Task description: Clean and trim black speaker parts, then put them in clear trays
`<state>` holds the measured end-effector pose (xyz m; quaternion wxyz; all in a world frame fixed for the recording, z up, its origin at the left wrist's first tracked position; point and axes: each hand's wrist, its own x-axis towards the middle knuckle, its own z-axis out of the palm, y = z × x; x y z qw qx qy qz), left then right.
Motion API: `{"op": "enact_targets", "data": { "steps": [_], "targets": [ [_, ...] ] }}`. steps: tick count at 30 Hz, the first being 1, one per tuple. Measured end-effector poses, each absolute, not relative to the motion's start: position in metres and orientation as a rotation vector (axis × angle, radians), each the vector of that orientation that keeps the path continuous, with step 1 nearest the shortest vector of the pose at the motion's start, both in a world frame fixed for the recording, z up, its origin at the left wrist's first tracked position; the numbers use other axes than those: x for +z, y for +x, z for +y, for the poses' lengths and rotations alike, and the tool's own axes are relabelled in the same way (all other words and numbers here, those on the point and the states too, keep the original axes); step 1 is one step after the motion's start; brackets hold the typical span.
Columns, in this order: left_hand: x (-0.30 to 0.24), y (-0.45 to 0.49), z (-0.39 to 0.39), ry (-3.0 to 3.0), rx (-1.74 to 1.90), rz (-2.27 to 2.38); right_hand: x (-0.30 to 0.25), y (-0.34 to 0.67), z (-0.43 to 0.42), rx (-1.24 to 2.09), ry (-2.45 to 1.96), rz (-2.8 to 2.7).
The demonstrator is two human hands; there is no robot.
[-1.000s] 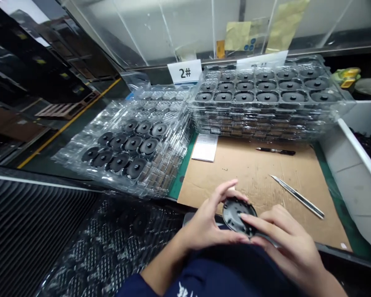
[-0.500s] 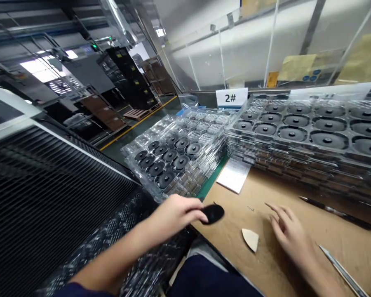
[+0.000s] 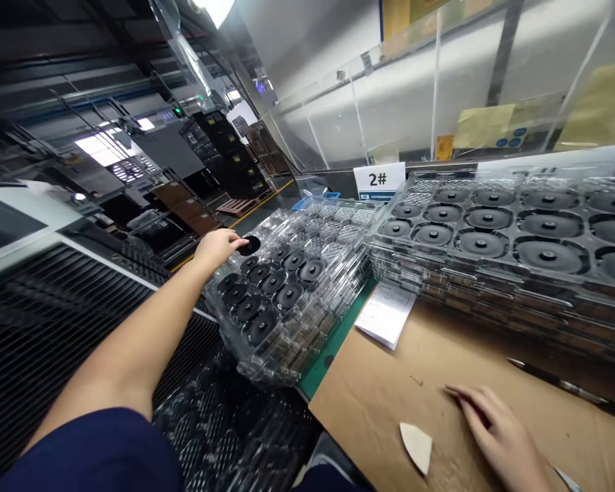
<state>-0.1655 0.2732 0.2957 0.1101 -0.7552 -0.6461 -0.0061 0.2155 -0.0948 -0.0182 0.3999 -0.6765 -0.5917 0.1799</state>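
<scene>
Out over the far corner of the clear tray stack (image 3: 281,359), the left hand (image 3: 218,247) has carried the black disc (image 3: 249,244), fingers together with their tips at its edge, while the empty right hand (image 3: 497,437) lies on the cardboard (image 3: 379,410), fingers slightly apart, beside a pale scrap (image 3: 416,445).

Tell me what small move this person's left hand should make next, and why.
Probably the left hand should lower the black disc into the clear plastic tray and let go. The disc is at its fingertips, just over the tray's far corner, in line with the rows of matching discs already there. The right hand rests apart on the cardboard.
</scene>
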Motion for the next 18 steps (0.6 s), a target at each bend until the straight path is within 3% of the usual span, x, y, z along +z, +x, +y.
{"op": "enact_targets", "data": {
  "steps": [10, 18],
  "targets": [
    [0.239, -0.158, 0.337, -2.207, 0.011, -1.996, -0.023, 0.209, -0.101, 0.372, -1.722, -1.622],
    [0.254, -0.179, 0.241, -2.425, -0.174, -1.706, -0.016, 0.207, -0.096, 0.471, -1.729, -1.569]
  ]
}}
